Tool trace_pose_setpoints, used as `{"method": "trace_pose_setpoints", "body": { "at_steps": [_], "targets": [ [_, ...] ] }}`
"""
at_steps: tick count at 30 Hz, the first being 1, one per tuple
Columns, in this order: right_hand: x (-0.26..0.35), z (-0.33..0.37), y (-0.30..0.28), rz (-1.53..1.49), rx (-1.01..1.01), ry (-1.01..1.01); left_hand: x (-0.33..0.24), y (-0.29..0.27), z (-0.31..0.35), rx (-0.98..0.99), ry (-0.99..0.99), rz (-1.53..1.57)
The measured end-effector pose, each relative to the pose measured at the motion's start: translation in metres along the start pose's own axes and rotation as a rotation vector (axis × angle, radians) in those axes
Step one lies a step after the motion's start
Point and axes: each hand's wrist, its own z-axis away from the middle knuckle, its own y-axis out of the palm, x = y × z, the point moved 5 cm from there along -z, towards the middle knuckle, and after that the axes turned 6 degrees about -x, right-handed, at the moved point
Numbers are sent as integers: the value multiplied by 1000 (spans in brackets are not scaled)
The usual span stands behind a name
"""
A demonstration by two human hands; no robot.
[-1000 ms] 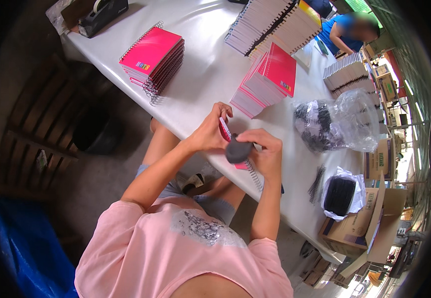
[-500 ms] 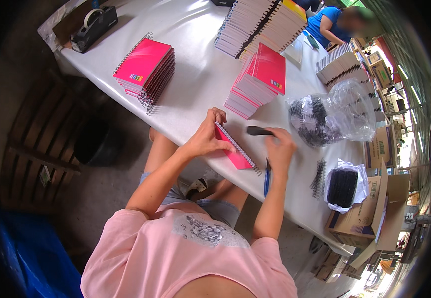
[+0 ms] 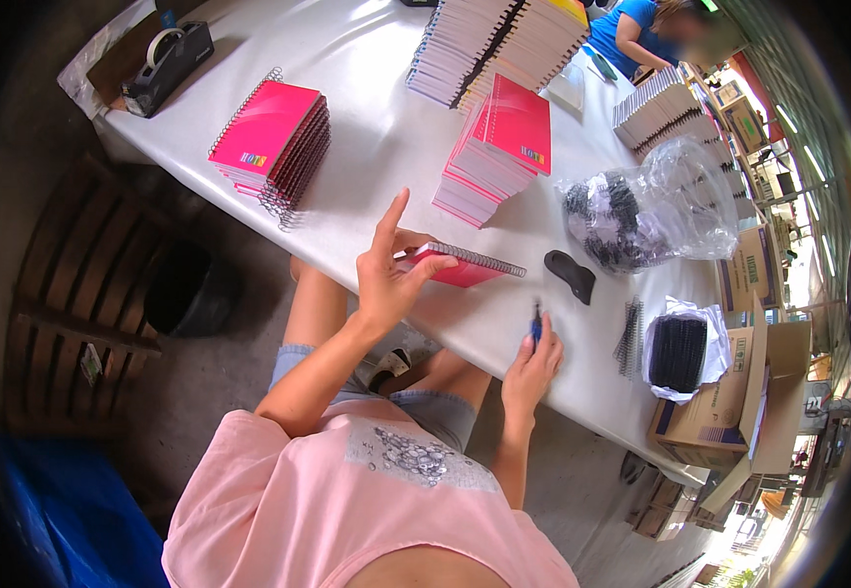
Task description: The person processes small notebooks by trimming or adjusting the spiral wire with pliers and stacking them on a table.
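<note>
My left hand point(image 3: 386, 274) holds a small pink notebook point(image 3: 470, 275) near the table's front edge, thumb on its side and index finger raised. A dark wire coil point(image 3: 484, 259) runs along the notebook's upper edge, its end sticking out at the right. My right hand point(image 3: 531, 370) is closed around a blue-handled tool point(image 3: 537, 325) that looks like pliers, its dark tip pointing away from me. Just beyond that hand, a flat black tool point(image 3: 570, 276) with rounded ends lies on the table.
Coil-bound pink notebooks point(image 3: 271, 132) are stacked at left, with more pink booklets point(image 3: 499, 147) ahead. A tape dispenser point(image 3: 168, 67) stands far left. At right are a plastic bag of black coils point(image 3: 631, 211), loose coils point(image 3: 629, 338) and an open carton point(image 3: 705, 412). A person point(image 3: 631, 34) works far right.
My right hand has let go of the black tool, now on the table, and taken the blue-handled tool. The notebook has turned so its coil lies more level, and my left index finger has lifted.
</note>
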Motion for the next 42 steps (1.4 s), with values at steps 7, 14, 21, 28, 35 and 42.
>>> {"method": "trace_pose_setpoints", "body": {
  "at_steps": [7, 14, 21, 28, 35, 42],
  "targets": [
    [135, -19, -46, -373, 94, -308, -19, -2, 2, -54, 281, -82],
    [152, -22, -37, -298, 79, -362, -22, -1, 2, -33, 244, -39],
    [134, -5, 0, -1477, 975, 486, -28, -5, 7, -58, 497, -128],
    [123, -9, 1, -908, 556, 28, -11, -11, -3, -237, 74, 275],
    [9, -15, -8, 177, 178, -45, -16, -38, -15, -312, -143, 383],
    [125, -42, 7, -431, 130, -287, -56, -62, -13, -343, -111, 558]
  ]
}}
